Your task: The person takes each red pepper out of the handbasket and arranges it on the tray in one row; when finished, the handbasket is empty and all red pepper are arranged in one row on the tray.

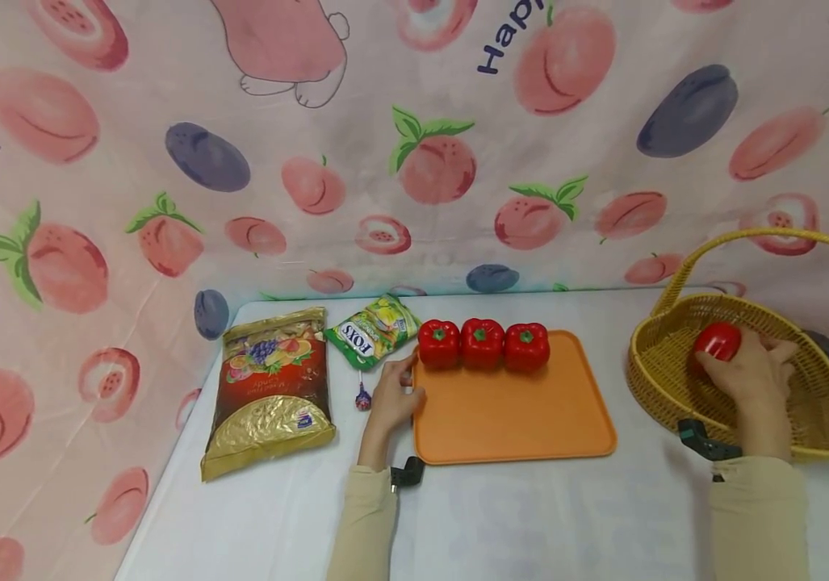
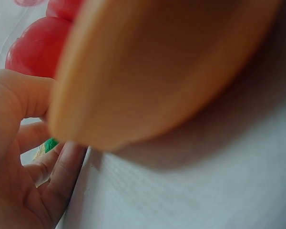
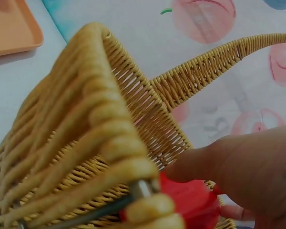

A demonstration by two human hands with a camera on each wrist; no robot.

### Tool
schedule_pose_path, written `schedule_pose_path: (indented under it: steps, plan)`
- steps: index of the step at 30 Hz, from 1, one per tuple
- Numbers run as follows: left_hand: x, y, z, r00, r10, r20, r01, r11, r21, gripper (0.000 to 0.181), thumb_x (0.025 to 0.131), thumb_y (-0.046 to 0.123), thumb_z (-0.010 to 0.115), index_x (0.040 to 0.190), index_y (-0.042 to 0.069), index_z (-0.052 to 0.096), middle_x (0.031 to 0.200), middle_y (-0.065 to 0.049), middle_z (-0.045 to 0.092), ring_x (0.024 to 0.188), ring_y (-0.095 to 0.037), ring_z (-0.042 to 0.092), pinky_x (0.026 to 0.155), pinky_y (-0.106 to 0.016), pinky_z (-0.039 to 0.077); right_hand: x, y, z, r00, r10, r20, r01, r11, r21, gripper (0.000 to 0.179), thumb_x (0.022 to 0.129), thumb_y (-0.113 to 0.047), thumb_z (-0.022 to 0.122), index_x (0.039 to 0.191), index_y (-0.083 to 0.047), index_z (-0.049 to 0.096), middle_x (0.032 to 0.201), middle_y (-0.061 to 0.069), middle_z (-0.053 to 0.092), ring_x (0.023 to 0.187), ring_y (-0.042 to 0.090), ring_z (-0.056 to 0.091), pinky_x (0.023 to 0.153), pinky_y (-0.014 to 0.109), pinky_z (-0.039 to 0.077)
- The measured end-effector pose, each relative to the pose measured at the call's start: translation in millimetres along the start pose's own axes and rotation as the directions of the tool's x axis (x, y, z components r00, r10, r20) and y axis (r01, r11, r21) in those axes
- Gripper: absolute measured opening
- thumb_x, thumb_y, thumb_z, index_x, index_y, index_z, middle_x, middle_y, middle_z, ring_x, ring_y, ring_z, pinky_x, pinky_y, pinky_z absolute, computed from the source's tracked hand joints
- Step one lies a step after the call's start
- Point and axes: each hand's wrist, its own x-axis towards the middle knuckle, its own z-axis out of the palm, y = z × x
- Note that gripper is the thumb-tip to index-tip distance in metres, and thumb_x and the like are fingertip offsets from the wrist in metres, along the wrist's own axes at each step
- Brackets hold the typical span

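Observation:
In the head view my right hand [image 1: 757,383] holds a glossy red bell pepper [image 1: 719,340] inside the yellow wicker basket [image 1: 648,391] on the right. The right wrist view shows that pepper [image 3: 193,202] partly hidden behind the basket rim, the thumb against it. My left hand [image 1: 392,401] grips the left edge of an orange tray [image 1: 516,424]. Seen from the left wrist, the thumb presses the tray rim [image 2: 66,109] while the other fingers lie behind it. Three red bell peppers [image 1: 483,345] stand side by side along the tray's back edge.
Left of the tray lie a large gold-and-red candy bag [image 1: 276,387], a green Fox's bag [image 1: 374,329] and a wrapped lollipop [image 1: 362,397]. A tall handle [image 1: 770,234] arches over the basket. Fruit-printed cloth [image 1: 414,161] hangs behind the white table [image 1: 530,516].

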Motion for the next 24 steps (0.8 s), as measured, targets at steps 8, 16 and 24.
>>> schedule_pose_path:
  steps: [8, 16, 24]
  plan:
    - [-0.2, -1.4, 0.3, 1.000, 0.005, 0.000, -0.005, 1.000, 0.005, 0.060, 0.083, 0.008, 0.068, 0.141, 0.007, 0.054, 0.121, -0.013, 0.053, 0.097, -0.022, 0.057, 0.081, -0.038, 0.046, -3.3, 1, 1, 0.995, 0.101, 0.009, -0.101, 0.990, 0.099, 0.078, 0.096, -0.028, 0.055, 0.149, 0.009, 0.012, 0.139, 0.047, 0.007, 0.117, 0.071, 0.023, 0.095, 0.075, 0.029]
    - [-0.4, -3.0, 0.0, 1.000, 0.001, -0.013, -0.001, 1.000, -0.005, 0.061, 0.082, 0.008, 0.068, 0.141, 0.007, 0.054, 0.120, -0.012, 0.053, 0.096, -0.022, 0.057, 0.080, -0.037, 0.046, -8.0, 3, 2, 0.993, 0.113, 0.036, -0.114, 0.993, 0.015, 0.093, 0.093, -0.048, 0.057, 0.148, 0.013, 0.014, 0.135, 0.046, 0.025, 0.117, 0.063, 0.029, 0.092, 0.071, 0.031]
    - [0.3, -2.0, 1.0, 1.000, 0.003, -0.007, -0.003, 1.000, -0.009, 0.062, 0.081, 0.007, 0.068, 0.142, 0.007, 0.054, 0.121, -0.011, 0.052, 0.095, -0.021, 0.056, 0.080, -0.036, 0.044, -18.7, -21, 9, 0.987, 0.050, -0.155, -0.033, 0.994, 0.107, 0.091, 0.089, -0.050, 0.061, 0.150, 0.007, 0.025, 0.143, 0.039, 0.030, 0.128, 0.055, 0.029, 0.098, 0.070, 0.031]
